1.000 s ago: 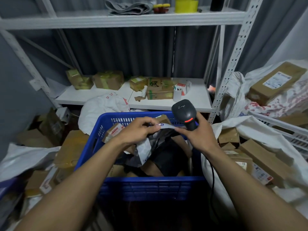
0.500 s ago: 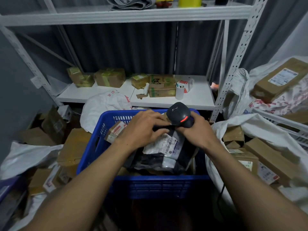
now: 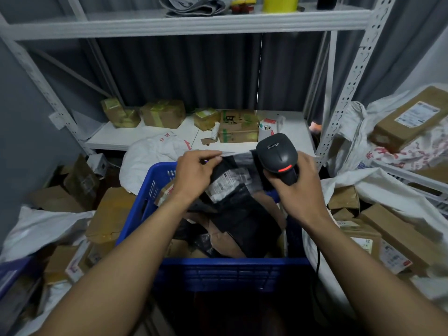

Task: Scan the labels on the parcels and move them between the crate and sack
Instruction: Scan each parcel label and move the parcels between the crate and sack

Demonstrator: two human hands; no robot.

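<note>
Now parcel (image 3: 229, 187) lifted higher (left hand (image 3: 194, 175) pinching); scanner (image 3: 276, 154) raised.

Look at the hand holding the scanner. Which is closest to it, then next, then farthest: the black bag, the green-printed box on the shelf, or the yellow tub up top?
Starting from the right hand:
1. The black bag, right beside it on its left.
2. The green-printed box, behind it on the lower shelf.
3. The yellow tub, high up on the top shelf.
</note>
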